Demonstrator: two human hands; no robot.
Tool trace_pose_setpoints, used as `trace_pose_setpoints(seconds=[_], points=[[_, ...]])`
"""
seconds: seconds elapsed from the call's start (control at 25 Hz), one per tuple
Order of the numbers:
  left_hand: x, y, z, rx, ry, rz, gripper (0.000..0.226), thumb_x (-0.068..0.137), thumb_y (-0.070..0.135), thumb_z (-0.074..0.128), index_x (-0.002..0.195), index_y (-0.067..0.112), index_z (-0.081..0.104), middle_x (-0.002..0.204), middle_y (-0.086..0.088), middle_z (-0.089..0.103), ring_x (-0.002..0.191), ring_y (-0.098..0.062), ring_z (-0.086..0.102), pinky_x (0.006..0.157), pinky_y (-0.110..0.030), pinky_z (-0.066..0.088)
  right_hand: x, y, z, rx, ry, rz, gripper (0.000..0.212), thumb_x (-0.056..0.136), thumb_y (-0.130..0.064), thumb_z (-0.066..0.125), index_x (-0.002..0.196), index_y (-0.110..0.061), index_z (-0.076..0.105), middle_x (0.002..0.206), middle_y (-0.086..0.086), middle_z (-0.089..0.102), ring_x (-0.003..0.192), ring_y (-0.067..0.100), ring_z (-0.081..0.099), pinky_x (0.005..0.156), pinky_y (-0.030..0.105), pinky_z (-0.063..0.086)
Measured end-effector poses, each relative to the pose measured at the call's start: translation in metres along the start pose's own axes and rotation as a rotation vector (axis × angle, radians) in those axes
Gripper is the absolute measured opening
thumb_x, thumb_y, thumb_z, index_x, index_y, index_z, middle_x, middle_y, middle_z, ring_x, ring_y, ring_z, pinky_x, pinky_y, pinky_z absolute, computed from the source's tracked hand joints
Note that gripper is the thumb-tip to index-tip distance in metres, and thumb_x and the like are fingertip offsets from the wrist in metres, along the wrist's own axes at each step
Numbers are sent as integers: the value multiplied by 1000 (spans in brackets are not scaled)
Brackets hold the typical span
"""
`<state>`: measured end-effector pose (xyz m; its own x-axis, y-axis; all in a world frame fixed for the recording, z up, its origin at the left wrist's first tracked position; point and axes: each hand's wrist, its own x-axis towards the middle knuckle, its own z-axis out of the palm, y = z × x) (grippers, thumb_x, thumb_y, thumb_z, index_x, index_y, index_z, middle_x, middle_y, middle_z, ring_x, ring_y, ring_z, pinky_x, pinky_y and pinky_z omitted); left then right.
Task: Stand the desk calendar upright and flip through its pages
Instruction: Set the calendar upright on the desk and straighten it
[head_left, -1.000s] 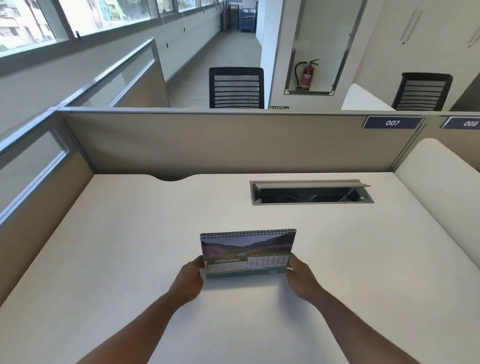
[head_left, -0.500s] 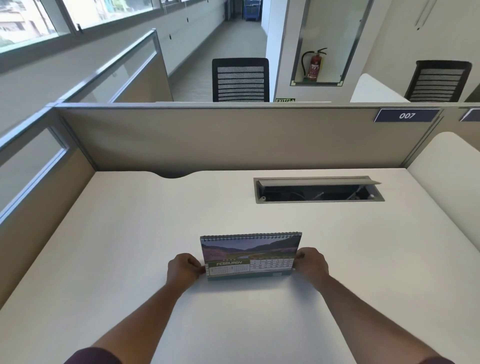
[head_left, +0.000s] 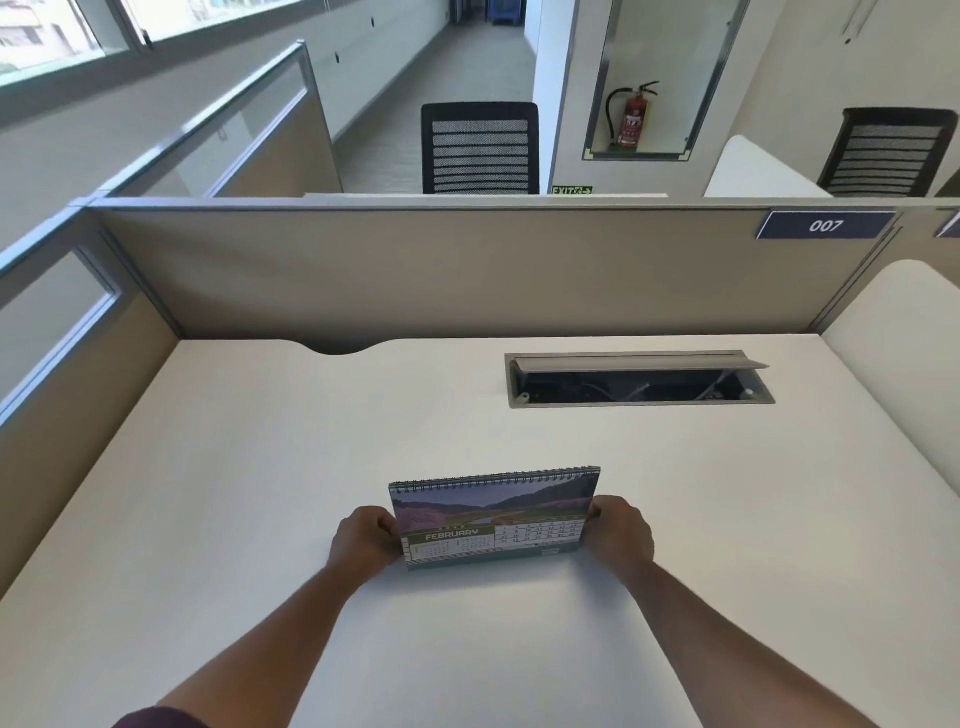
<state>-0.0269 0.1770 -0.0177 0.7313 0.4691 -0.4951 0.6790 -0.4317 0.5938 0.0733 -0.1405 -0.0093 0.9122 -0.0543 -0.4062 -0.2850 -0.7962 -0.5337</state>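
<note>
The desk calendar (head_left: 493, 517) stands upright on the white desk (head_left: 260, 467), spiral binding on top, its front page showing a landscape photo and the word FEBRUARY. My left hand (head_left: 361, 543) grips its left edge with curled fingers. My right hand (head_left: 618, 535) grips its right edge the same way. The calendar's back side and stand are hidden from me.
An open cable tray (head_left: 639, 382) is set into the desk at the back right. Beige partition panels (head_left: 467, 270) wall the desk at the back and left. A rounded white divider (head_left: 898, 353) rises on the right. Office chairs (head_left: 480, 148) stand beyond the partition.
Both hands have slid up from the calendar's bottom corners to its side edges. The calendar stands a little more upright, in about the same spot on the desk.
</note>
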Motion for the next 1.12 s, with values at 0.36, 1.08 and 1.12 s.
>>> trace_pose_setpoints(seconds=[0.36, 1.08, 1.12], points=[[-24, 10, -5, -562, -81, 32, 36, 91, -13, 47, 104, 12, 69, 98, -8, 74, 87, -22, 68, 77, -32, 58, -21, -11, -13, 574, -303, -123, 42, 80, 16, 61, 81, -21, 82, 91, 12, 75, 88, 28, 65, 76, 43, 54], [8, -27, -80, -460, -63, -45, 31, 84, 18, 36, 83, 17, 67, 77, -4, 58, 69, -17, 38, 61, -29, 28, -10, -111, 31, 506, -448, 57, 26, 92, -18, 58, 103, -13, 81, 53, -6, 59, 41, 6, 49, 59, 23, 47], [15, -27, -82, -465, -48, -65, 34, 88, 12, 32, 82, 18, 65, 79, -5, 54, 68, -17, 34, 60, -28, 27, -6, -118, 34, 511, -445, 51, 28, 93, -18, 55, 103, -14, 80, 54, -6, 59, 43, 7, 49, 59, 23, 47]])
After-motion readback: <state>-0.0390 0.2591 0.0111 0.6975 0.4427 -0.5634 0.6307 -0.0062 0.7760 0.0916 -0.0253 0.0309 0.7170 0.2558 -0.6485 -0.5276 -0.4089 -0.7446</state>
